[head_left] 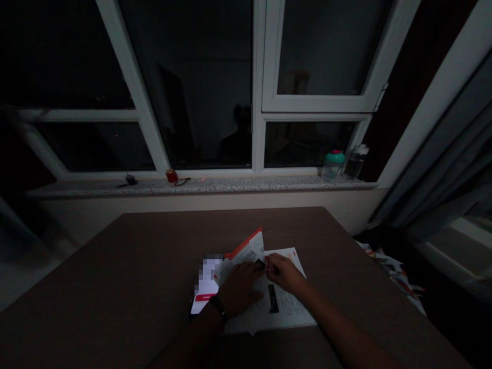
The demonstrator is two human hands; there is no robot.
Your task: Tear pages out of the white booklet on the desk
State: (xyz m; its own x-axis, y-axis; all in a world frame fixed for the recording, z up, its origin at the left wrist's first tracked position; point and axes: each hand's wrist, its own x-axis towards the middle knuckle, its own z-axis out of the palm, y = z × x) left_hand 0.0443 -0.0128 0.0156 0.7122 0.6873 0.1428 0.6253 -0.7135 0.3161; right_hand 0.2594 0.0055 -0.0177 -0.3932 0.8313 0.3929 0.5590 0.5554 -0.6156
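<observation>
White printed paper sheets [282,310] lie on a dark brown table [134,277], with an orange-edged folded sheet [246,247] sticking up behind them. My left hand [239,289] lies flat on the papers, fingers spread, a dark band on its wrist. My right hand [283,272] rests just right of it, fingers pinched together on a small dark thing at the paper's fold; I cannot make out what it is. A lit phone [203,292] lies under the left edge of the papers, beside my left wrist.
Behind the table runs a stone window sill [200,185] with a small red can [171,176], glasses [182,181], a teal-lidded jar [332,164] and a clear bottle [355,160]. Dark windows stand above. Grey curtains [449,179] hang right; papers [395,271] lie on the floor there.
</observation>
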